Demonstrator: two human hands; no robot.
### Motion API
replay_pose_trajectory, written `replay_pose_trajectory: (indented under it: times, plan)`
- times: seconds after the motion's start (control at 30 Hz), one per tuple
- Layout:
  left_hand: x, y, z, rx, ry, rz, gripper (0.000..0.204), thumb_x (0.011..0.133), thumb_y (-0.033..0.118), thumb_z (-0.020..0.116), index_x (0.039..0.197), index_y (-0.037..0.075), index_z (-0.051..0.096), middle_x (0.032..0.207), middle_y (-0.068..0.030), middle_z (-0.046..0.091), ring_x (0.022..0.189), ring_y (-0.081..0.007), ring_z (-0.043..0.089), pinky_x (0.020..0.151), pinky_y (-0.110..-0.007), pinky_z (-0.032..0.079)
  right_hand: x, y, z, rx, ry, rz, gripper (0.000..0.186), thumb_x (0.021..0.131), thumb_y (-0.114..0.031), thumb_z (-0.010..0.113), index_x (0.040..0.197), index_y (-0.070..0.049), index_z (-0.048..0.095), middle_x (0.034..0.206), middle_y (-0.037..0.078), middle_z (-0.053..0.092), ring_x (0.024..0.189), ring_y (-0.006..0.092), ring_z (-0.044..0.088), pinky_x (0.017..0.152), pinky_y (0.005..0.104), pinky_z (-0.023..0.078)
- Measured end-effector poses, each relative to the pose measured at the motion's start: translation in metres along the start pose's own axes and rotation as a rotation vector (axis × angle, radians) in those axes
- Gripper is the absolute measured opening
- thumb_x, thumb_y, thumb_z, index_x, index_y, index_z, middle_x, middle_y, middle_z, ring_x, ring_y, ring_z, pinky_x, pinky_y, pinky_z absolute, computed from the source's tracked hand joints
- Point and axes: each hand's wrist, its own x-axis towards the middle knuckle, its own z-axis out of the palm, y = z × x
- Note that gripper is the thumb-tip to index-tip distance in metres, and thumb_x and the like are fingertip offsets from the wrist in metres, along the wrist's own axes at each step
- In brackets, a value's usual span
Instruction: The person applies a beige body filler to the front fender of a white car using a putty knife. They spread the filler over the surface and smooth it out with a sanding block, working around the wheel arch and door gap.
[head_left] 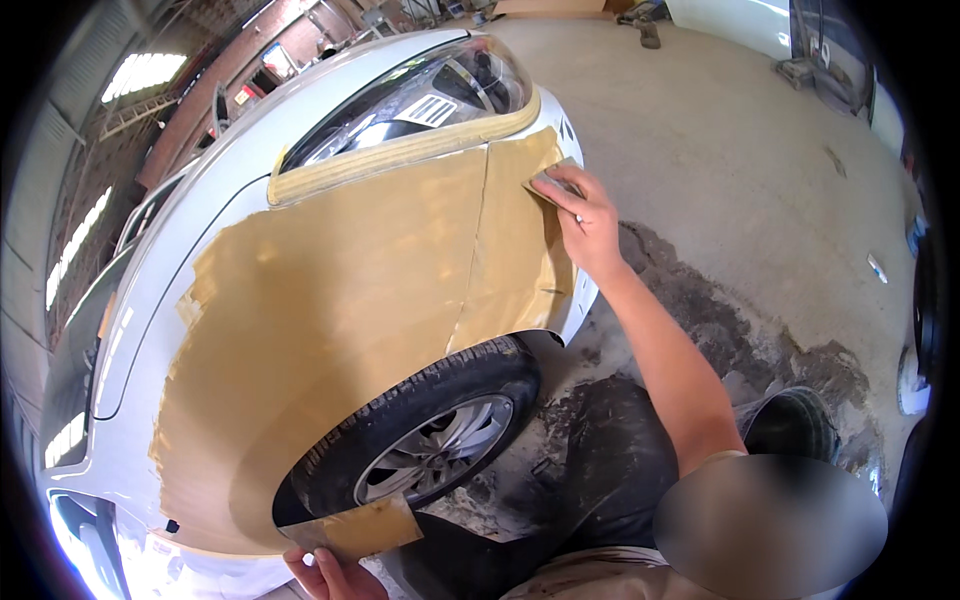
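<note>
A broad patch of tan body filler (330, 260) covers the fender and bumper corner of a white car (235, 165). At the bumper end of that patch, my right hand (592, 225) pinches a small flat putty spreader (553, 180) against the coated surface. Low in the view, my left hand (335, 578) grips one end of a flat rectangular plate (368, 528) smeared with tan filler, held beside the front tyre. Layers of yellowish masking tape (390, 158) border the headlight (430, 95) above the patch. A panel seam runs down through the filler.
The front wheel (440, 452) stands between my hands, below the filler. To the right of my knee is a dark bucket (795, 425). Dark, wet-looking dirt (690, 270) lies on the concrete floor (700, 120). Shop equipment (830, 85) stands at the far right.
</note>
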Motion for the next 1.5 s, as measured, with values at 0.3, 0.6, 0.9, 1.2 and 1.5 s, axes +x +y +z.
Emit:
replay_pose_trajectory:
  times: [0.3, 0.6, 0.9, 1.2, 1.5]
  plan:
    - [0.002, 0.004, 0.027, 0.041, 0.018, 0.007, 0.019, 0.098, 0.005, 0.051, 0.117, 0.005, 0.049, 0.109, -0.0134, 0.059, 0.097, -0.0235, 0.060, 0.082, -0.038, 0.053, -0.061, -0.026, 0.020, -0.090, 0.118, 0.100, 0.055, 0.070, 0.016, 0.058, 0.110, -0.017, 0.075, 0.114, 0.010, 0.064, 0.113, 0.0313, 0.057, 0.098, 0.0387, 0.046]
    - [0.000, 0.006, 0.026, -0.016, -0.038, 0.001, 0.020, 0.098, 0.003, 0.050, 0.117, 0.006, 0.049, 0.111, -0.0139, 0.059, 0.099, -0.0249, 0.061, 0.084, -0.040, 0.054, -0.092, -0.067, 0.023, -0.069, 0.133, 0.194, 0.054, 0.069, 0.015, 0.060, 0.110, -0.016, 0.075, 0.111, 0.012, 0.064, 0.110, 0.0328, 0.059, 0.097, 0.0391, 0.044]
    - [-0.009, 0.013, 0.024, -0.032, -0.051, 0.024, 0.020, 0.098, 0.004, 0.052, 0.117, 0.006, 0.049, 0.107, -0.0113, 0.059, 0.097, -0.0222, 0.060, 0.085, -0.039, 0.052, -0.100, -0.093, -0.008, -0.084, -0.072, 0.198, 0.048, 0.074, 0.014, 0.059, 0.109, -0.015, 0.075, 0.104, 0.011, 0.067, 0.101, 0.0268, 0.062, 0.091, 0.0370, 0.046]
    - [-0.012, 0.031, 0.018, 0.038, 0.029, 0.057, 0.028, 0.095, 0.008, 0.056, 0.121, 0.003, 0.050, 0.104, -0.0104, 0.058, 0.094, -0.0198, 0.056, 0.084, -0.035, 0.047, -0.067, -0.036, -0.061, 0.593, 0.266, 1.280, 0.041, 0.085, 0.000, 0.052, 0.125, 0.002, 0.062, 0.102, 0.010, 0.068, 0.092, 0.0208, 0.066, 0.083, 0.0328, 0.052]
    - [-0.012, 0.030, 0.003, 0.000, 0.057, 0.068, 0.024, 0.095, 0.011, 0.057, 0.117, 0.004, 0.050, 0.107, -0.0146, 0.061, 0.094, -0.0220, 0.060, 0.080, -0.036, 0.051, -0.019, -0.018, -0.045, 0.371, 0.044, 1.331, 0.022, 0.075, 0.006, 0.058, 0.097, 0.009, 0.058, 0.090, 0.015, 0.060, 0.078, 0.0280, 0.064, 0.061, 0.0431, 0.055]
